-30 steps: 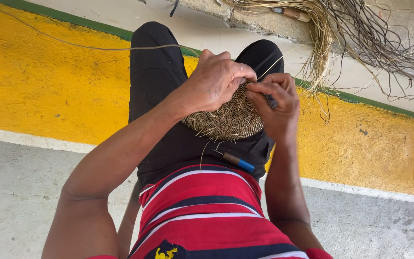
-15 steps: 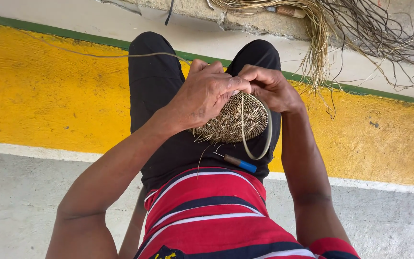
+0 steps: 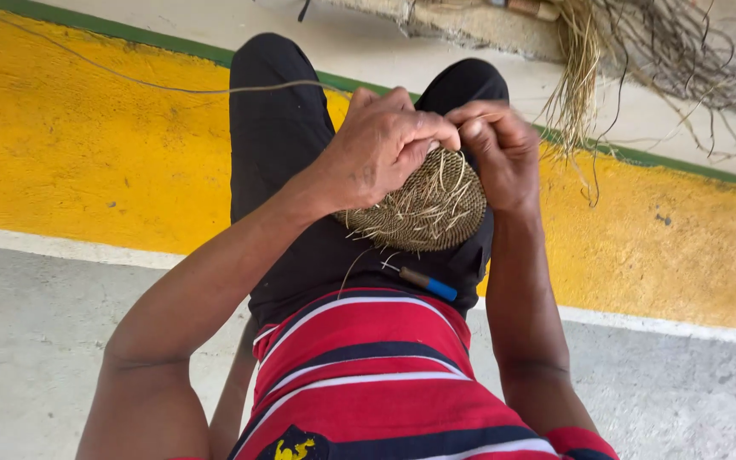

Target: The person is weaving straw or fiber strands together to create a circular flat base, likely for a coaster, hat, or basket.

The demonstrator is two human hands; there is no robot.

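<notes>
A small round woven disc (image 3: 423, 209) of dry straw rests above my lap, with loose strand ends sticking out of it. My left hand (image 3: 381, 145) grips its upper left rim, fingers curled over the top. My right hand (image 3: 500, 153) pinches the rim at the upper right, fingertips meeting the left hand's. A long thin fibre strand (image 3: 172, 87) trails from the hands off to the left. A thin tool with a blue handle (image 3: 423, 281) lies on my lap just below the disc.
I sit with black trousers (image 3: 274, 128) and a red striped shirt (image 3: 368, 366) over a grey concrete floor (image 3: 36, 341) and a yellow painted band (image 3: 70, 145) edged in green. A bundle of dry straw fibres (image 3: 641, 60) lies at the top right.
The disc has turned so its face with loose ends shows. The looped strand at its right side has been drawn in. Both hands shifted up to the top rim.
</notes>
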